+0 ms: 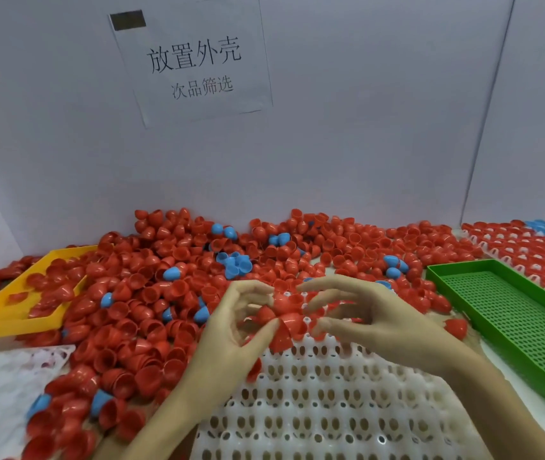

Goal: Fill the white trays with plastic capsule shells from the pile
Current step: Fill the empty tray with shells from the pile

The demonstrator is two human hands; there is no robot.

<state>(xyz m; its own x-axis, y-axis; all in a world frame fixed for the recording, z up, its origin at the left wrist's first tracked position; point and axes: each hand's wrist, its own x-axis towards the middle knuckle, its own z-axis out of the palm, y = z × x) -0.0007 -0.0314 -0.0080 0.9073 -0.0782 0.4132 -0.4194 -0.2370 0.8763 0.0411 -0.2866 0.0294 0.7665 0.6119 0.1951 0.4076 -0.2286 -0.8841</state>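
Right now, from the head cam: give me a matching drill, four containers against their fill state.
Things:
1. yellow tray
2. green tray
3. white tray under the hands
4. white tray at far right

States:
A. empty mesh floor
B. nearly every pocket holds a shell
C. loose red shells spilled inside
D. most pockets empty

Pairs: 1-C, 2-A, 3-D, 4-B

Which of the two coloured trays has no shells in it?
The green tray on the right. Its perforated floor is bare, while the yellow tray on the left has red shells spilled into it from the pile.
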